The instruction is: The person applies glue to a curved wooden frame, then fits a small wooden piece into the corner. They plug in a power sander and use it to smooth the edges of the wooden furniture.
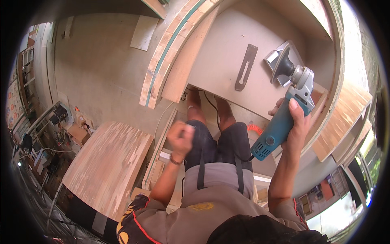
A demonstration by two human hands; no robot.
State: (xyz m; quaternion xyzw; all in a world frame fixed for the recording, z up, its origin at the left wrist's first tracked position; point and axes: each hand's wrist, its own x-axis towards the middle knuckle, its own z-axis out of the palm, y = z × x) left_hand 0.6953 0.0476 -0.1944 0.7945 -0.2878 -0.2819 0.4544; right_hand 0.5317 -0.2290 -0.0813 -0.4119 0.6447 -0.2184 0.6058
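Observation:
My right hand grips the teal body of an angle grinder, with its thumb along the top. The grinder's grey head points away from me and carries a round dark disc, seen nearly edge-on. Behind the disc lies an angular silver metal piece, partly covered by it. A slotted plane iron rests on the grey panel, left of the grinder. Over my left thigh, my left hand is raised with its fingers curled closed, slightly blurred. Whether anything is inside it is hidden.
A curved laminated wooden frame borders the panel. Wooden slabs stand at the lower left and right. An orange coiled cord lies near my right knee; a dark cable runs by my legs. Shelves and clutter fill the far left.

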